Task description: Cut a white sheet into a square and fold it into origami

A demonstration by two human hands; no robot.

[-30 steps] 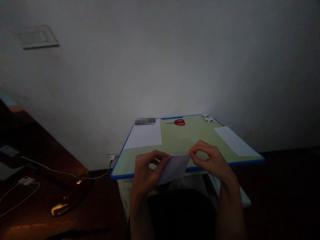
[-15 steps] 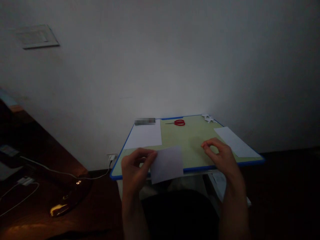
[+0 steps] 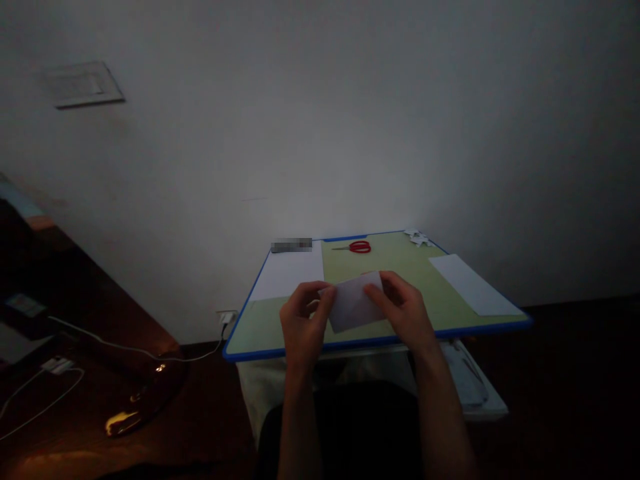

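A small folded white paper (image 3: pixel 351 304) is held above the front part of a green, blue-edged table (image 3: pixel 430 293). My left hand (image 3: pixel 303 323) pinches its left edge between thumb and fingers. My right hand (image 3: pixel 403 311) grips its right side, fingers laid over the top. Both hands hover near the table's front edge, close together.
A white sheet (image 3: pixel 293 272) lies at the table's back left, a white strip (image 3: pixel 471 283) at the right. Red scissors (image 3: pixel 356 247) and white paper scraps (image 3: pixel 418 237) sit by the wall. White cables (image 3: pixel 60 367) and a dark glossy object (image 3: pixel 145 390) lie on the floor left.
Half a second ago only my left hand held the paper and my right hand was off to the right. Now both hands hold it, moved forward over the table.
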